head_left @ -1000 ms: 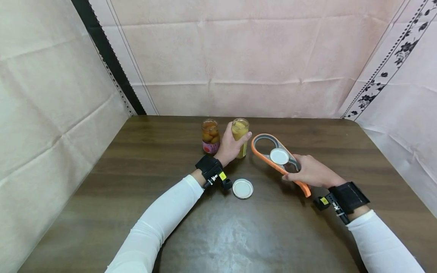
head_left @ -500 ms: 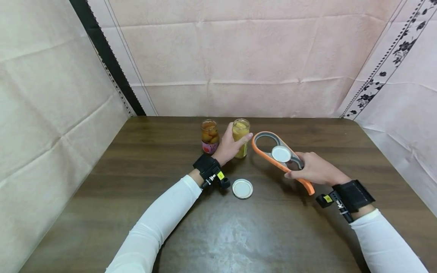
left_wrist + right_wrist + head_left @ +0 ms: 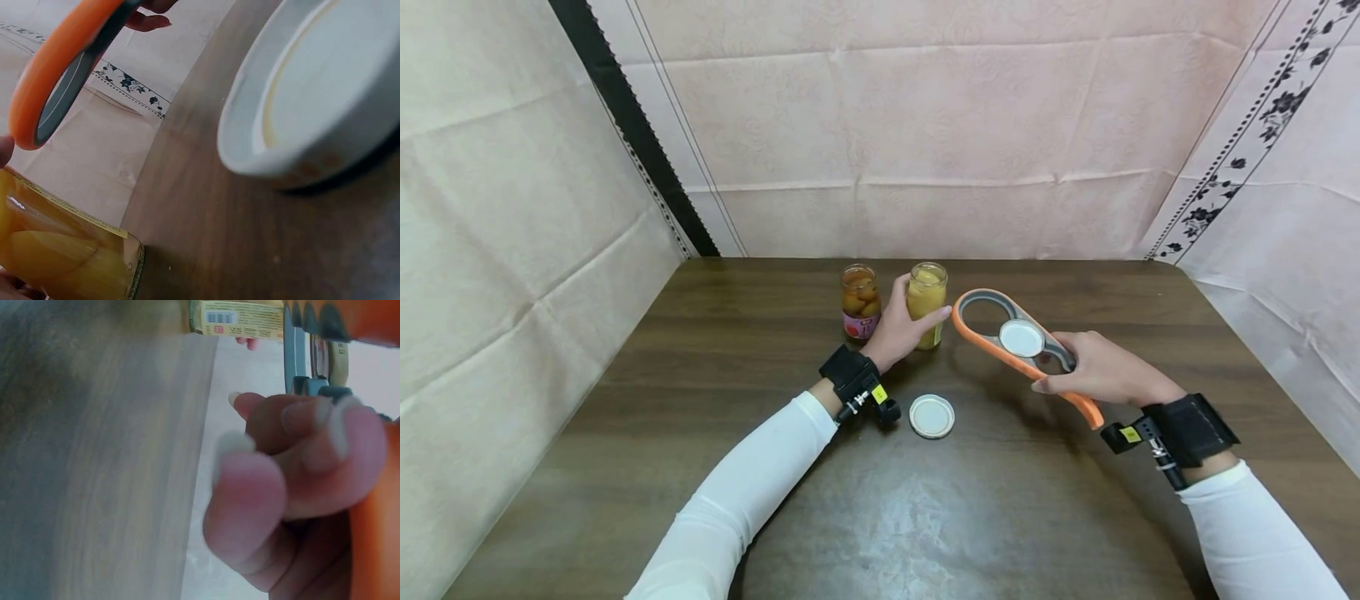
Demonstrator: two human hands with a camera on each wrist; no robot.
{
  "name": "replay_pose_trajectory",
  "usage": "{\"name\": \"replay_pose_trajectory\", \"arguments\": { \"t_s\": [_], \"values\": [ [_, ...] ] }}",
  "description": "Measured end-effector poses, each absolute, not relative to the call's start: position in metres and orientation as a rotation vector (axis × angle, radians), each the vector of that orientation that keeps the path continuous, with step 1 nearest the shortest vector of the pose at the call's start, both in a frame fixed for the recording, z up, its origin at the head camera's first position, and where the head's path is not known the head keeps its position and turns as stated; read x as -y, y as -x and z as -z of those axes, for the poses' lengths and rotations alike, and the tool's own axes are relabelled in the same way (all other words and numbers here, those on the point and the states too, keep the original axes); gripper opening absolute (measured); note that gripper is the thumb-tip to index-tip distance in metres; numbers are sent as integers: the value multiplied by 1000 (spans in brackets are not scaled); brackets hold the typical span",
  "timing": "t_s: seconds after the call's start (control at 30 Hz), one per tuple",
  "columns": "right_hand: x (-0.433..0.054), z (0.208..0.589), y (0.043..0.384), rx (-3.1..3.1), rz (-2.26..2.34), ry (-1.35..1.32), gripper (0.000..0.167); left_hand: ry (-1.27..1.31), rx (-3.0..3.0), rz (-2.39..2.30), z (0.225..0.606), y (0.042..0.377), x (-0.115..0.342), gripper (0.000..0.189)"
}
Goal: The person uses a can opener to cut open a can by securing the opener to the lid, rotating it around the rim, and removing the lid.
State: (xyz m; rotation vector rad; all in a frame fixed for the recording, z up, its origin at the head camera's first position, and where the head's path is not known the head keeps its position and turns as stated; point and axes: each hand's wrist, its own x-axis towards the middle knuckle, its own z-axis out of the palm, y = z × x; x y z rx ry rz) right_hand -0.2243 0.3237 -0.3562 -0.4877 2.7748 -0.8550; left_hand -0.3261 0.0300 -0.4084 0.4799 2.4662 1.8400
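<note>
My left hand [image 3: 898, 327] grips an uncapped glass jar of yellow fruit [image 3: 928, 292], which stands upright near the table's back. Its thumb lies across the jar's front, close to the tip of an orange and grey jar opener [image 3: 987, 350]. My right hand [image 3: 1101, 367] holds that opener by its handle end, with fingers and thumb curled in the right wrist view. Inside the opener sits a round white lid [image 3: 1022, 338]. Another white lid [image 3: 932, 416] lies on the table between my forearms, large in the left wrist view.
An uncapped jar of brown fruit with a purple label [image 3: 861, 302] stands left of the yellow one, beside my left hand. The brown wooden table [image 3: 760, 333] ends at a pale cloth backdrop [image 3: 955, 150].
My right hand has shifted slightly right, and the opener with the lid has moved and turned a little with it. The left hand stays at the yellow jar, its wrist slightly further left.
</note>
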Motion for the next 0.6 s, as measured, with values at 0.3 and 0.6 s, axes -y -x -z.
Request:
{"name": "replay_pose_trajectory", "arguments": {
  "t_s": [0.3, 0.6],
  "values": [
    [-322, 349, 219, -2750, 864, 504, 41, -591, -2468, -1797, 412, 314, -23, 84],
    [-314, 348, 215, -2729, 883, 559, 38, -626, -2518, -1718, 415, 303, -15, 90]
  ]
}}
